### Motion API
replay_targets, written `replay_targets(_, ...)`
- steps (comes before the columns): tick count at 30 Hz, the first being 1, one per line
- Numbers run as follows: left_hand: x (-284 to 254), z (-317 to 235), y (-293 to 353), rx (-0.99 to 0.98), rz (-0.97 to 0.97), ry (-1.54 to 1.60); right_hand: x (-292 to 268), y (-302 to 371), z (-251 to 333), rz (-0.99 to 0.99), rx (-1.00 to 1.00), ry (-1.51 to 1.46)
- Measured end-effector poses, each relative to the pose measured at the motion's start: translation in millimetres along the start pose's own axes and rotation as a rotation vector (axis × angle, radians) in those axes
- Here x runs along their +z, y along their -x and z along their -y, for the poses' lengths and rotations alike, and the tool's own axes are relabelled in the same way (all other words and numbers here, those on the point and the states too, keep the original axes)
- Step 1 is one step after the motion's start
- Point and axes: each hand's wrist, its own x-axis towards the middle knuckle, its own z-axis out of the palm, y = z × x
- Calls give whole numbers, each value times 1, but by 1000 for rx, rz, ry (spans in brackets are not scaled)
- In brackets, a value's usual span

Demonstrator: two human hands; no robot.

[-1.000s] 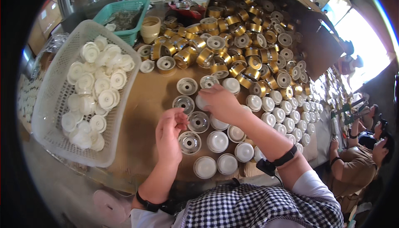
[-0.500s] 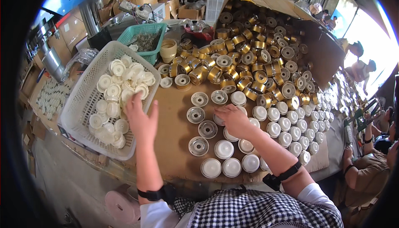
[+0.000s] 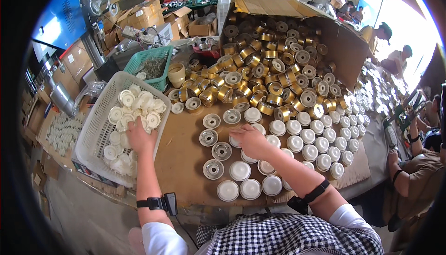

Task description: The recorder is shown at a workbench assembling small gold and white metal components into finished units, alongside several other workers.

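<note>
My left hand (image 3: 141, 136) is inside the white perforated plastic basket (image 3: 88, 149), its fingers apart and reaching down among loose white plastic caps (image 3: 147, 100); the fingertips are partly hidden. My right hand (image 3: 251, 142) rests over the rows on the cardboard, fingers closed at the edge of a white cap (image 3: 235, 140) that sits at the end of its row. To the left of that hand stand several uncapped round metal cups (image 3: 221, 151) with holed centres. Nearer to me and to the right, white-topped pieces (image 3: 240, 171) stand in rows.
Gold-sided metal cups (image 3: 260, 69) spill from a tipped cardboard box (image 3: 341, 55) at the back. Behind the basket are a green basket (image 3: 134, 63) and a cream pot (image 3: 176, 74). A machine with a metal column (image 3: 93, 49) stands left. Co-workers (image 3: 418, 162) sit at the right.
My left hand has gone down into the caps from above them. My right hand stays at the same row. The whole view has shifted slightly.
</note>
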Motion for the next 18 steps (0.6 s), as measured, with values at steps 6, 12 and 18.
replay_targets(6, -4, 15, 12, 77, 36, 70, -1, 5, -4, 0, 15, 5)
replay_targets(12, 7, 26, 24, 208, -15, 70, -2, 6, -1, 13, 39, -21)
replay_targets(18, 0, 36, 24, 90, -241, 265, -1, 7, 0, 33, 60, -50)
